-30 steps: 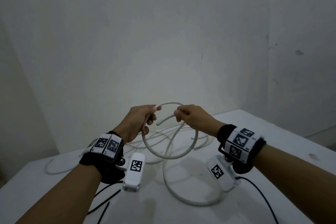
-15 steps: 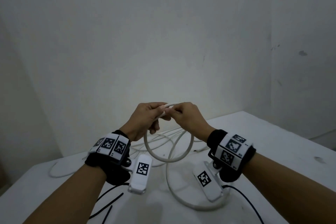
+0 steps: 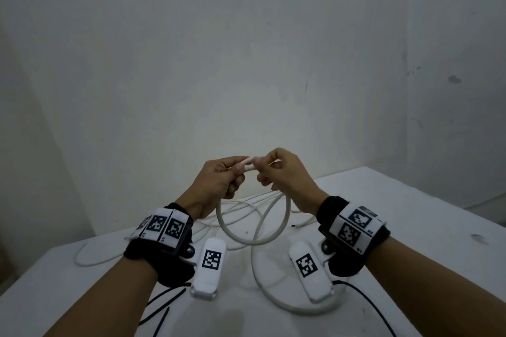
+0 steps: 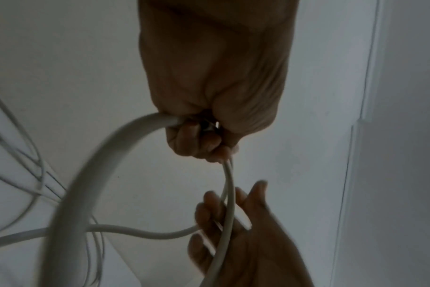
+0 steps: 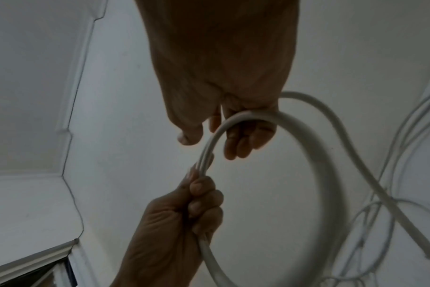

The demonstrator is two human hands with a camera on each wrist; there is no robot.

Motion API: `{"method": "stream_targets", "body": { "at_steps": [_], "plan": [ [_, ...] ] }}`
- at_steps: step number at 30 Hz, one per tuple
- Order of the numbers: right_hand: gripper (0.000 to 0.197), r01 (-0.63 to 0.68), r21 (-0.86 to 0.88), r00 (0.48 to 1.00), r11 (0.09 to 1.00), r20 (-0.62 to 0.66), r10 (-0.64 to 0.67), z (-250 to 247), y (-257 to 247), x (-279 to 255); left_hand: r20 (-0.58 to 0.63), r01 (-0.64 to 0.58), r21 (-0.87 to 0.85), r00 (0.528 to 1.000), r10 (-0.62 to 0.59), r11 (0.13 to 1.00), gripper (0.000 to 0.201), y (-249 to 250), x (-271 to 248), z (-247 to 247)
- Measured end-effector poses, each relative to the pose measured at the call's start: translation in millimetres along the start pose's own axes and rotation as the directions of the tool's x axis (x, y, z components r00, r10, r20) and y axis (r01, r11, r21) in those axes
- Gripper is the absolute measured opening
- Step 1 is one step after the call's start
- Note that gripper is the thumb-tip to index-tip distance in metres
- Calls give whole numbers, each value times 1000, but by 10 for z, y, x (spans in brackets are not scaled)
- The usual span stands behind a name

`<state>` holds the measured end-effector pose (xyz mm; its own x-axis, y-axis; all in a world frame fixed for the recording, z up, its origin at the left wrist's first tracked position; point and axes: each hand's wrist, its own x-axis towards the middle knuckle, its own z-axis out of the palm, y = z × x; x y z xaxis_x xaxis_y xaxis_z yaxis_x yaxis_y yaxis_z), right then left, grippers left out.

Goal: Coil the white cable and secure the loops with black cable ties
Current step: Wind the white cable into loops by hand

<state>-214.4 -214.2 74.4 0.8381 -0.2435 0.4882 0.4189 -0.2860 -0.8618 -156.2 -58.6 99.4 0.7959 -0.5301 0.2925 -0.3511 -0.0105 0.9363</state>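
Both hands are raised above the white table (image 3: 427, 230) and meet at the top of a round loop of thick white cable (image 3: 254, 241) that hangs below them. My left hand (image 3: 238, 175) grips two overlapping strands of the cable in its curled fingers. My right hand (image 3: 262, 171) pinches the same spot from the right. In the left wrist view the left hand (image 4: 209, 143) clasps the cable (image 4: 91, 174). In the right wrist view the right hand (image 5: 233, 132) hooks its fingers over the cable (image 5: 304, 136). Thin black strips (image 3: 164, 299) lie below my left wrist.
More white cable (image 3: 290, 306) curves across the table under my right wrist, and thinner white strands (image 3: 241, 206) lie tangled at the back. A slack loop (image 3: 90, 261) reaches toward the table's left edge. Plain walls stand close behind the table.
The hands have come together. The cable end held apart by the right hand a second ago now lies along the strand in the left hand, closing the loop.
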Motion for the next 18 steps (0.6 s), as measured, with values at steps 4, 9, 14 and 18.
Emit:
{"method": "stream_targets", "body": {
  "at_steps": [4, 9, 14, 18],
  "plan": [
    [13, -20, 143, 999, 990, -39, 26, -69, 78, -93, -54, 29, -137, 998, -37, 990, 24, 14, 13, -153],
    [20, 166, -144, 974, 976, -134, -185, 46, 106, -76, 48, 94, -115, 995, -88, 989, 26, 34, -27, -77],
    [15, 173, -377, 981, 910, -18, -194, 197, 134, -56, 84, 110, -74, 991, -104, 991, 28, -6, -58, -37],
    [12, 163, -372, 981, 914, -34, -189, 182, 124, -9, 154, 189, -22, 971, -184, 982, 30, -41, -69, -65]
  ]
}}
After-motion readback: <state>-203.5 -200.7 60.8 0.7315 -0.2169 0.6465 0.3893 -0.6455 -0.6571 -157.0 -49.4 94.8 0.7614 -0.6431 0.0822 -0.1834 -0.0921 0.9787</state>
